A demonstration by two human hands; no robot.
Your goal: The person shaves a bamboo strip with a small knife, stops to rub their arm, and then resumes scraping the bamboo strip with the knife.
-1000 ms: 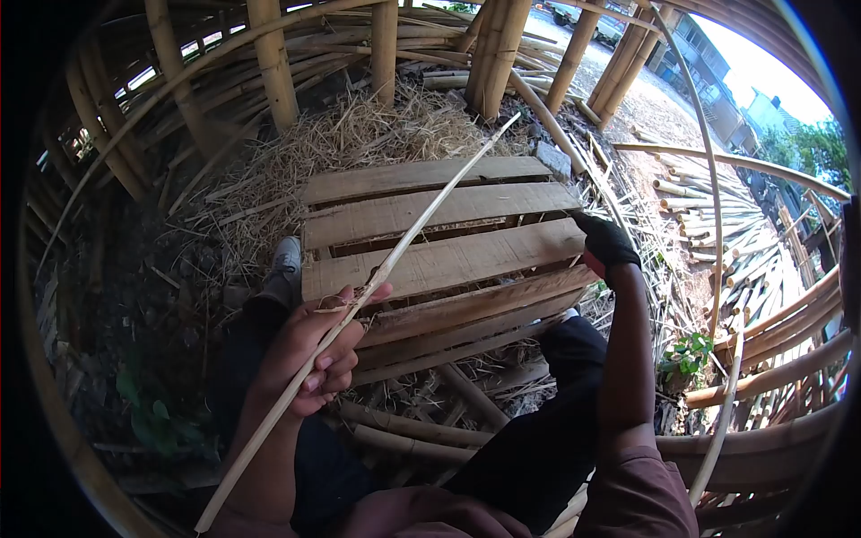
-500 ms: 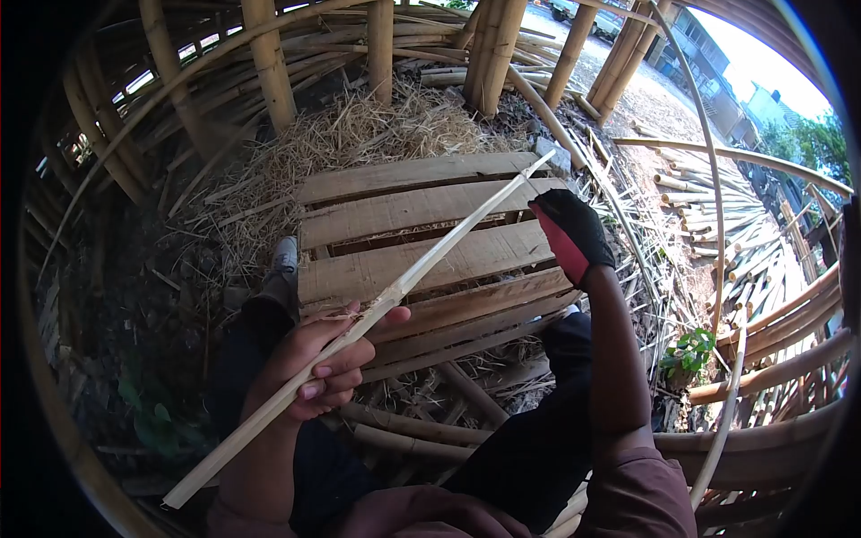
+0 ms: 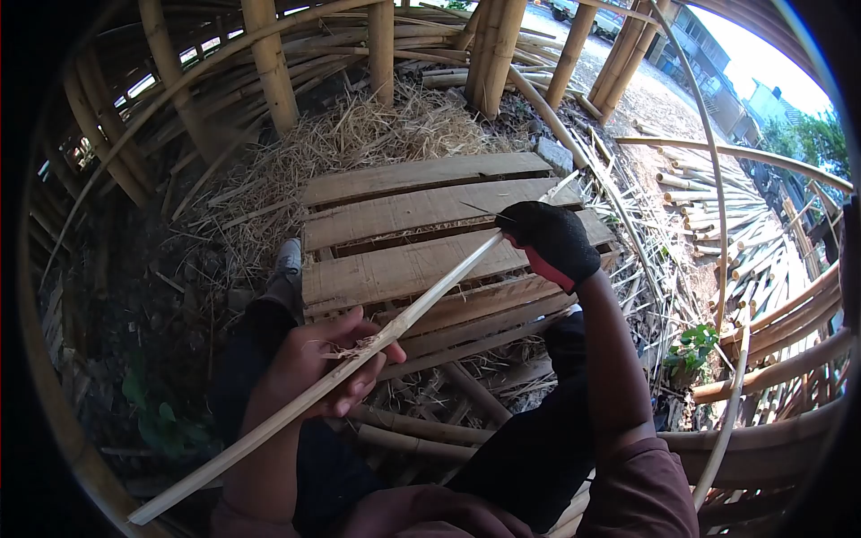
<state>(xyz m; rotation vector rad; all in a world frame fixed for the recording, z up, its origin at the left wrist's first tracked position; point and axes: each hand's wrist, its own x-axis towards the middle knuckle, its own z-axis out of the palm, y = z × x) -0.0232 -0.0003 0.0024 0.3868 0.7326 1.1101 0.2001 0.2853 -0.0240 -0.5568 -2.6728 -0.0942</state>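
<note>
A long pale bamboo strip runs diagonally from the lower left to the upper right, with frayed shavings near its node. My bare left hand supports it from below, its fingers loosely curled around it and the thumb raised. My right hand, in a black and red glove, is closed over the strip's upper part. From that fist a thin dark point sticks out to the left, looking like the blade of a knife; its handle is hidden. Beneath both lies a slatted wooden platform.
Straw-like shavings are heaped behind the platform. Upright bamboo posts stand beyond it. Many cut bamboo pieces lie at the right, near a small green plant. Curved bamboo poles border the lower right.
My right hand has moved left and down onto the strip, and a thin blade now shows. The strip has slid towards the lower left, while my left hand's fingers have loosened.
</note>
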